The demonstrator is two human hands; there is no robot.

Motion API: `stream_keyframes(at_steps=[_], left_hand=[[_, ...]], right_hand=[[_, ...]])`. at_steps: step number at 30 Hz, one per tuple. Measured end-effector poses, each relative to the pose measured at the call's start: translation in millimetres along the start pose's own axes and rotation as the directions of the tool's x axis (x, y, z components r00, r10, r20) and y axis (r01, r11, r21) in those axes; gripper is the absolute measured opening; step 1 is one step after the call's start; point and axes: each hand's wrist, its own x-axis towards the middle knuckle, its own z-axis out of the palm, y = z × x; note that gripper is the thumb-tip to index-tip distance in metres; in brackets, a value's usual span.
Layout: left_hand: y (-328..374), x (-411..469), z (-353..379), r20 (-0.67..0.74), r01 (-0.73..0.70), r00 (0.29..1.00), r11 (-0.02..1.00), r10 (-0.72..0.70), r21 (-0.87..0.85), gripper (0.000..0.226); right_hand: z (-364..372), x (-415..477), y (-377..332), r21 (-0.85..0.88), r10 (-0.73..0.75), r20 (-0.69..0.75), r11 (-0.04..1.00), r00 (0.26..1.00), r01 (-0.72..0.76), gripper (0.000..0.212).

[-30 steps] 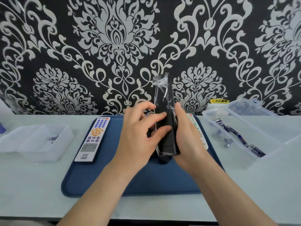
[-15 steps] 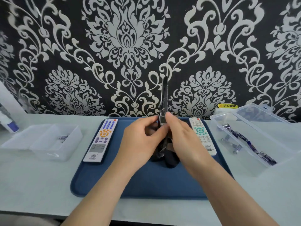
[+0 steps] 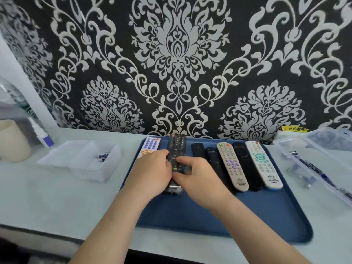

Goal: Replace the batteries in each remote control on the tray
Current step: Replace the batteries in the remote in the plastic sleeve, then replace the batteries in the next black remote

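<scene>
A blue tray (image 3: 257, 212) holds several remotes side by side. A long black remote in clear plastic wrap (image 3: 176, 147) lies button side up near the tray's left end. My left hand (image 3: 152, 172) and my right hand (image 3: 196, 178) both rest on its near half, fingers curled around it. A white remote with blue buttons (image 3: 149, 146) lies just left of it, partly hidden by my left hand. To the right lie small black remotes (image 3: 213, 159), a beige remote (image 3: 231, 164), another black remote (image 3: 245, 164) and a white remote with teal buttons (image 3: 262, 164).
A clear open box (image 3: 83, 161) with a few batteries (image 3: 102, 156) stands left of the tray. Another clear box (image 3: 314, 159) with batteries sits at the right. A beige cup (image 3: 11, 140) and a white tube stand far left. Patterned wall behind.
The black wrapped remote was held upright above the tray; now it lies flat on the tray, buttons up, with both hands still on it. The camera has tilted and shows more remotes.
</scene>
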Motion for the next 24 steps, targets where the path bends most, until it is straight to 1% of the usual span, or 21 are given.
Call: stream_keyframes(at_steps=[2,5,7,8,10,11,12,13,14,16,17,19,21,23,24], left_hand=[[-8,-1,1,-0.002,0.01,1.0,0.997,-0.01,0.07,0.03],[-20,-2,2,0.024,0.016,1.0,0.989,-0.02,0.145,0.021],[-18,-6,0,0.03,0.005,0.999,0.981,-0.011,0.196,0.018],[-16,-7,-2,0.012,-0.017,1.0,0.975,0.015,0.223,0.017],[-11,-9,-6,-0.058,-0.074,0.994,0.97,0.089,0.232,0.019],[-10,-8,-6,-0.078,-0.111,0.988,0.971,0.13,0.21,0.021],[-11,-8,-5,-0.061,-0.15,0.985,0.972,0.163,0.183,0.025],[-13,-6,-2,-0.002,-0.181,0.983,0.971,0.184,0.154,0.031],[-14,-6,3,0.096,-0.193,0.979,0.971,0.181,0.144,0.039],[-17,-5,14,0.276,-0.18,0.954,0.962,0.119,0.207,0.063],[-17,-5,19,0.312,-0.17,0.946,0.953,0.088,0.249,0.069],[-16,-6,27,0.309,-0.157,0.949,0.946,0.065,0.285,0.069],[-16,-5,31,0.285,-0.143,0.957,0.943,0.054,0.299,0.064],[-17,-4,32,0.271,-0.112,0.962,0.947,0.028,0.3,0.062],[-17,-3,32,0.271,-0.101,0.962,0.948,0.016,0.3,0.062]], right_hand=[[10,2,2,-0.072,-0.014,0.02,0.997,1.0,0.015,0.02],[16,1,4,-0.174,-0.027,0.023,0.984,0.999,0.03,0.014],[17,-1,6,-0.279,-0.075,0.028,0.957,0.997,0.08,0.013],[19,-2,7,-0.365,-0.124,0.043,0.922,0.991,0.131,0.013],[21,-3,10,-0.536,-0.218,0.069,0.815,0.974,0.22,0.019],[22,-4,10,-0.576,-0.25,0.072,0.78,0.966,0.245,0.024],[21,-5,10,-0.596,-0.268,0.071,0.761,0.961,0.256,0.029],[18,-7,10,-0.619,-0.264,0.068,0.745,0.962,0.249,0.033],[12,-8,9,-0.65,-0.271,0.061,0.72,0.961,0.244,0.035],[-5,-7,11,-0.736,-0.319,0.005,0.641,0.948,0.219,0.037],[-15,-8,12,-0.785,-0.316,-0.02,0.593,0.949,0.181,0.035],[-31,-10,17,-0.871,-0.237,-0.035,0.484,0.971,0.087,0.033],[-37,-13,25,-0.92,-0.188,-0.045,0.39,0.981,0.033,0.036],[-34,-16,28,-0.934,-0.169,-0.044,0.356,0.985,0.02,0.033],[-31,-16,31,-0.939,-0.194,-0.035,0.343,0.98,0.035,0.034]])
